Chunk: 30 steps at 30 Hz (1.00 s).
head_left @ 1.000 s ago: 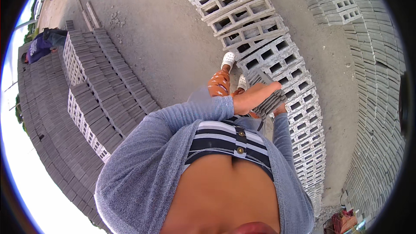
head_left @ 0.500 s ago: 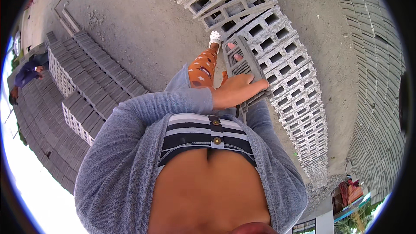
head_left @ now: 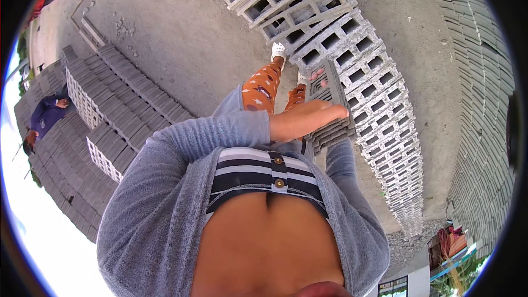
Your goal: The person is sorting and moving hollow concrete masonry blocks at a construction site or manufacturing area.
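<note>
A grey hollow concrete block (head_left: pixel 339 89), with ridges and slots along it, is held in front of my body beside a long row of similar blocks. My left hand (head_left: pixel 308 120) lies across its near part, fingers stretched out together and pointing right. From beneath and behind, my right hand (head_left: pixel 319 78) grips the block; only a few fingertips show near its far end, and the palm and thumb are hidden. The right sleeve (head_left: pixel 341 160) runs up under the block.
A curved row of hollow blocks (head_left: pixel 379 91) stands close on my right. Other block stacks (head_left: pixel 118 91) rise at left, and a large block wall (head_left: pixel 478 104) at far right. A person in dark blue (head_left: pixel 45 115) is by the left stacks. Sandy ground (head_left: pixel 181 16) lies between.
The block has shifted slightly right against my body. My left hand has slid along with it, its fingers now closer together. More of my second leg and shoe shows.
</note>
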Each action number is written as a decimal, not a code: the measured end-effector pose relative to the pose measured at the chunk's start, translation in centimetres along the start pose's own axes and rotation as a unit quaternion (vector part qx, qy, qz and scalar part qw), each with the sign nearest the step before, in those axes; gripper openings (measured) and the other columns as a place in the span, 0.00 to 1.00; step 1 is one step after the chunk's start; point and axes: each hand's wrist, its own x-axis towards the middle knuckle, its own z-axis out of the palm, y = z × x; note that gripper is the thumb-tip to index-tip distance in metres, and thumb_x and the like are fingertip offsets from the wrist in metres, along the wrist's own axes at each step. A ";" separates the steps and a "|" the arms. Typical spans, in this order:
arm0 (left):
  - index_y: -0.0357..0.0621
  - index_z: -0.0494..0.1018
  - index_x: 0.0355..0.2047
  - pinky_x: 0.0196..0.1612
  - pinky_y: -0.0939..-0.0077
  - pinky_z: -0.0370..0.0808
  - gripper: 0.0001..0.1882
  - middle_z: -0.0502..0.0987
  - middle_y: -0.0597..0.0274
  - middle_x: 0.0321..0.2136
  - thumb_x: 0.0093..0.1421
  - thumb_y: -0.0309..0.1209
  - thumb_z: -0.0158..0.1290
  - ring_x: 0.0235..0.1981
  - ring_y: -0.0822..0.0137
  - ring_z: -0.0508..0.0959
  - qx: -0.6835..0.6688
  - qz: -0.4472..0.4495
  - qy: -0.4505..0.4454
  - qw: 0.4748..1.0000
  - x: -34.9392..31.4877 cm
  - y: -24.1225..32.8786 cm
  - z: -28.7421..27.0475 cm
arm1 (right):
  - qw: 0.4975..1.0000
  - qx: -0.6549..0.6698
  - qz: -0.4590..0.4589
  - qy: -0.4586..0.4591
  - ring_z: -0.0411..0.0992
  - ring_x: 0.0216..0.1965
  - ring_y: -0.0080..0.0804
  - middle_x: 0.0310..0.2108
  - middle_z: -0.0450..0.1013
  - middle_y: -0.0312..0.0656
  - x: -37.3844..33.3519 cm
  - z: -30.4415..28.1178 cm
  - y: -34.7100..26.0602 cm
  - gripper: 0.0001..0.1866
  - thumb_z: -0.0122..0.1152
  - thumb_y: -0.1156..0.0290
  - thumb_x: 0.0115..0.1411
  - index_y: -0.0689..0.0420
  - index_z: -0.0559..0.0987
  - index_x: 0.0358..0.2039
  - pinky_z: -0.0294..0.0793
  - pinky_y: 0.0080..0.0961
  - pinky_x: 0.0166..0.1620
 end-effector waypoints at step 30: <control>0.31 0.71 0.40 0.46 0.71 0.67 0.46 0.76 0.51 0.33 0.58 0.64 0.20 0.36 0.58 0.74 0.024 -0.035 0.226 0.973 2.2 -5.3 -21.0 | 0.841 -0.420 -0.001 0.341 0.67 0.27 0.26 0.27 0.72 0.39 -2.1 0.3 3.2 0.15 0.61 0.68 0.48 0.66 0.76 0.32 0.65 0.25 0.30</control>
